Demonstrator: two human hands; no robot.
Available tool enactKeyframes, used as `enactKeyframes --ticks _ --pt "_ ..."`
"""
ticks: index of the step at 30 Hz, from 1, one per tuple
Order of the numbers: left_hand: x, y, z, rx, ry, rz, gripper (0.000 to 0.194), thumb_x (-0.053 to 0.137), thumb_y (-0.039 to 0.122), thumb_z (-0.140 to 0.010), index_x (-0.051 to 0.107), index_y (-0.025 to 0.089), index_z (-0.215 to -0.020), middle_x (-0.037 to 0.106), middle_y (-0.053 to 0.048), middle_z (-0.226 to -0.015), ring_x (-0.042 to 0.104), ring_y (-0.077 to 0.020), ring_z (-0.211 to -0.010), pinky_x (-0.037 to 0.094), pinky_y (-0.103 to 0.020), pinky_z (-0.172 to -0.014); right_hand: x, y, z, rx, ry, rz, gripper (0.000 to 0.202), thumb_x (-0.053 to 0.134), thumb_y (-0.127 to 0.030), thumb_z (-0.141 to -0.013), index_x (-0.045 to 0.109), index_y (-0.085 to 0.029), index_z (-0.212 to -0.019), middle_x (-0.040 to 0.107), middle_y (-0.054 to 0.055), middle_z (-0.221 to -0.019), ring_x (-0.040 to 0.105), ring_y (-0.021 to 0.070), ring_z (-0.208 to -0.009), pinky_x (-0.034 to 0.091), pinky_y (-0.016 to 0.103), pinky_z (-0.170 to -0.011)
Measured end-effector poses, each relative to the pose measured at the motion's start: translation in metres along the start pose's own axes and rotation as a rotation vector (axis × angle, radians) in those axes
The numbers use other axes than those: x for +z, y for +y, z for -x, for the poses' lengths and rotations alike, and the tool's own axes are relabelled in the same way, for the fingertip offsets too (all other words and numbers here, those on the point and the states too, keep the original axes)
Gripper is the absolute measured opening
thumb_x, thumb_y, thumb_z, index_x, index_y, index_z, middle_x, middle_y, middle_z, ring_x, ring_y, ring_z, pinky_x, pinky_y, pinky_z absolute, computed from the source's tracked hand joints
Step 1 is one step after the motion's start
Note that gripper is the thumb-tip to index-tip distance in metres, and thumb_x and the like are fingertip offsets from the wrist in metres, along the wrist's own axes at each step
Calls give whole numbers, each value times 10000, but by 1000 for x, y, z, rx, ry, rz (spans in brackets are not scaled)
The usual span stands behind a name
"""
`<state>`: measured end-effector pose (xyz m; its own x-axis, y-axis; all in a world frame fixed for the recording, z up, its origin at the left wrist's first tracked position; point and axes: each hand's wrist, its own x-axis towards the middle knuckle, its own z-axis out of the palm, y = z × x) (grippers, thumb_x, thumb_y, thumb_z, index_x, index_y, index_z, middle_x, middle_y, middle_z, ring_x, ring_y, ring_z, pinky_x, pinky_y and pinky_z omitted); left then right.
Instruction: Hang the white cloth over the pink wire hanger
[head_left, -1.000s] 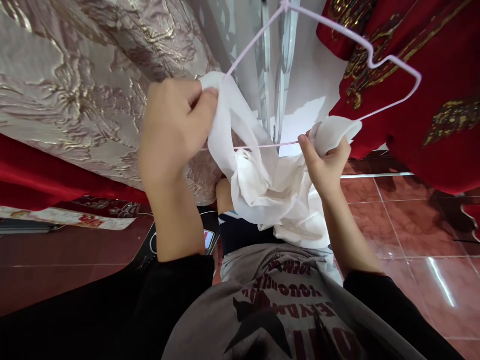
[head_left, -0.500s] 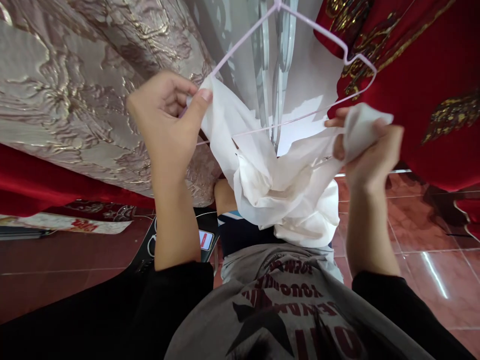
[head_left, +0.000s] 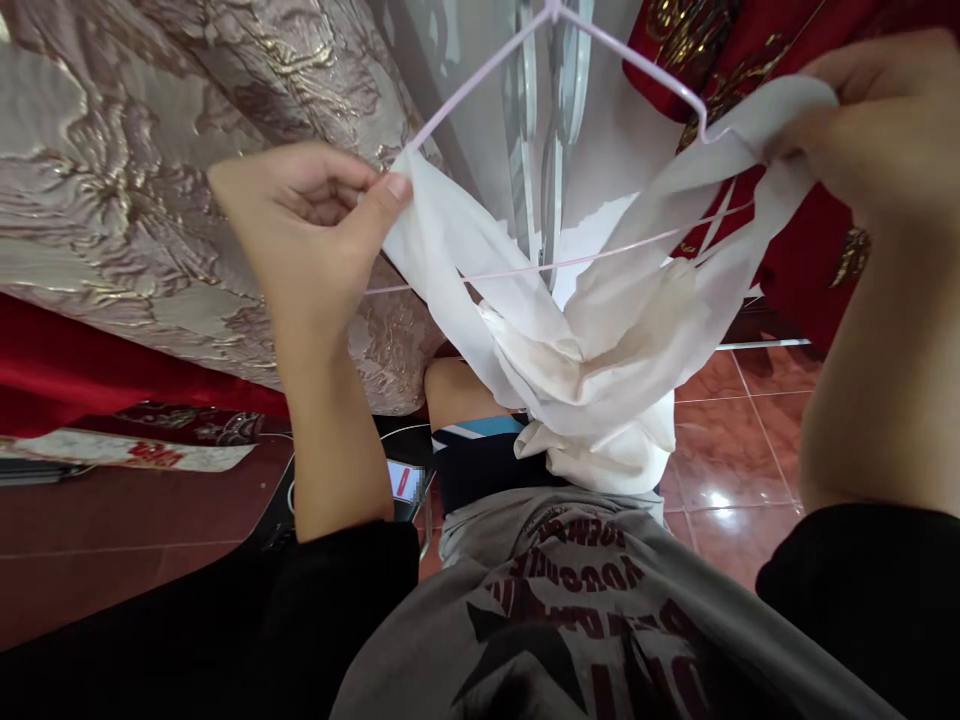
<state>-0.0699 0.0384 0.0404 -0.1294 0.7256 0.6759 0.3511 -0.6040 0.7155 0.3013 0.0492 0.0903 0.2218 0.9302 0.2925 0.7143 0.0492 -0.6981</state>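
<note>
A thin white garment (head_left: 630, 360) droops between my hands, its bunched lower part resting near my lap. It hangs on a pale pink wire hanger (head_left: 495, 65) whose neck is at the top of the view. My left hand (head_left: 322, 220) is closed, thumb and fingers pinching the garment's edge over the hanger's left shoulder. On the other side my right hand (head_left: 877, 130) grips the garment where it loops over the hanger's right end. That end of the hanger is partly covered by cloth, and the right fingertips are blurred.
A shiny embossed beige fabric (head_left: 187, 200) hangs at left, with red cloth (head_left: 112, 370) below it. Red cloth with gold decoration (head_left: 795, 220) hangs at right. A phone (head_left: 405, 481) with a lit screen lies on a black surface beside my leg. Reddish tiles (head_left: 735, 430) cover the floor.
My right hand has moved up and to the right, drawing the garment's right side over the hanger's right end. My left hand stays pinched at the left shoulder, shifted slightly left.
</note>
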Motion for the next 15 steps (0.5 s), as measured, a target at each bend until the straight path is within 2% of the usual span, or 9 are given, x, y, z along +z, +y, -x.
enactKeyframes --ticks 2,4,6,8,11,13,15 --pt "2 1 2 -32 9 -19 163 885 234 -874 803 114 -800 656 8 -700 539 -94 -669 396 -232 -629 3 -25 6 -8 -27 55 282 578 -24 -868 780 -212 -810 515 -54 -579 402 15 -554 270 277 -582" --pt "3 1 3 -75 13 -24 125 878 196 -879 800 121 -817 671 3 -729 557 -103 -691 416 -235 -649 11 -37 12 -114 -23 -11 322 545 14 -862 784 -198 -898 613 -29 -718 479 22 -632 337 272 -609" --pt "5 0 5 -109 28 -7 99 873 141 -873 792 118 -821 673 -4 -746 576 -112 -712 436 -237 -672 21 -36 18 -241 -34 -105 318 541 13 -876 757 -181 -1006 635 0 -825 511 34 -699 354 266 -630" --pt "6 -1 6 -125 44 15 91 854 113 -884 785 114 -826 656 -1 -737 572 -112 -714 442 -233 -680 28 -28 25 -362 -72 -217 345 552 14 -877 703 -176 -1122 580 4 -850 485 38 -719 315 261 -622" --pt "5 -4 6 -133 40 15 69 831 103 -904 786 124 -856 617 18 -733 532 -103 -716 427 -211 -696 29 -14 34 -428 -147 -289 457 535 -5 -888 646 -204 -1284 525 -4 -848 456 52 -723 302 261 -634" --pt "5 -7 6 -116 26 8 76 826 142 -921 786 124 -859 582 21 -725 483 -98 -701 400 -206 -686 22 -11 35 -382 -98 -220 387 506 -84 -932 713 -219 -1230 570 10 -841 503 72 -728 363 283 -662" --pt "6 -9 6 -84 13 2 130 813 196 -943 783 111 -851 560 15 -724 452 -98 -693 379 -213 -676 15 -13 29 -312 17 -139 352 453 -158 -960 793 -205 -1042 622 22 -811 549 83 -710 408 316 -674"
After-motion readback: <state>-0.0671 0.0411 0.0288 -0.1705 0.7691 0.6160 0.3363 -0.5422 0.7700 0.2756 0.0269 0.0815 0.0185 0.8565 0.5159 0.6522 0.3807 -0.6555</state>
